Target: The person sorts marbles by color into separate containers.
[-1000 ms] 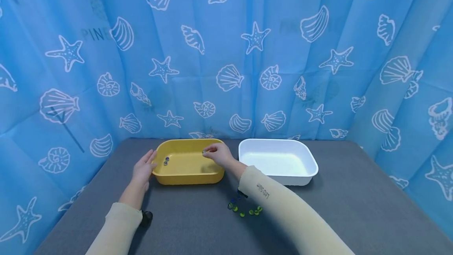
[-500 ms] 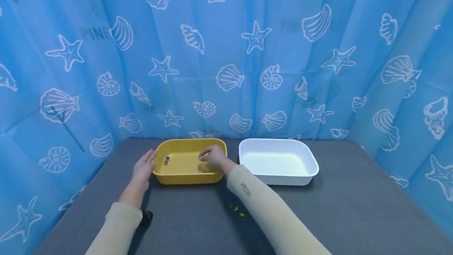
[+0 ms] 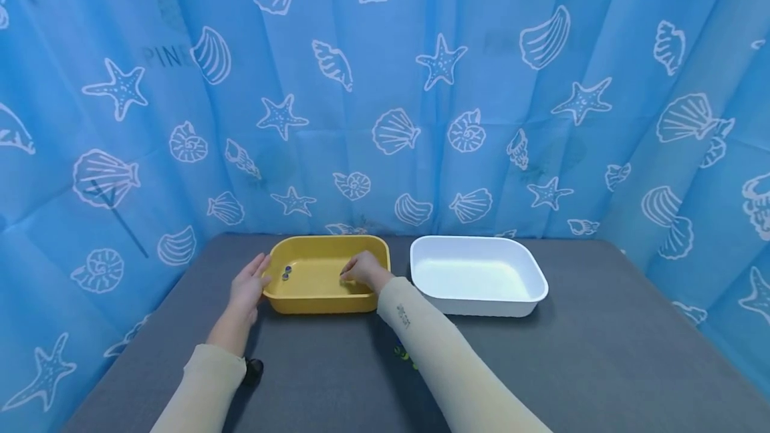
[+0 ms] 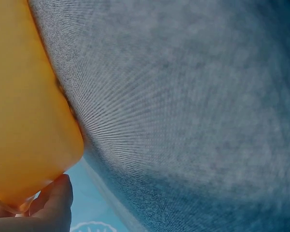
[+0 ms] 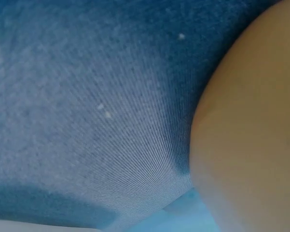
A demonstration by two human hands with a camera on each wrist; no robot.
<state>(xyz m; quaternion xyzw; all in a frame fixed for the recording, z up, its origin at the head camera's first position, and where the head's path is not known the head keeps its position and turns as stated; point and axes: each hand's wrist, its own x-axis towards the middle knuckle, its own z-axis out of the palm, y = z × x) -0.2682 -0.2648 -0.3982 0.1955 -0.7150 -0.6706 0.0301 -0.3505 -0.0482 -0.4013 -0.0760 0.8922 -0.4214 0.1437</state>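
Observation:
My left hand (image 3: 246, 287) holds the left end of the yellow tray (image 3: 319, 305), its fingers at the rim. In the left wrist view the fingers (image 4: 58, 200) touch the corner of the yellow tray (image 4: 34, 106). Inside that tray, my right hand (image 3: 365, 268) reaches down near the floor, fingertips together. They pinch a small dark marble, mostly hidden by the fingers. Two blue-grey marbles (image 3: 285, 276) lie at the tray's left side. The right wrist view shows only the forearm or tray side as a blurred tan shape, with no fingers.
A white tray (image 3: 478, 307) stands right of the yellow one, on grey cloth (image 3: 589, 346). Several green and blue marbles (image 3: 401, 353) lie in front, partly covered by the right sleeve (image 3: 445, 353). A shell-print blue curtain (image 3: 385, 85) hangs behind.
My right hand has moved slightly left and down inside the yellow tray, toward its floor. The right sleeve now covers more of the loose marbles. The left hand stays at the rim.

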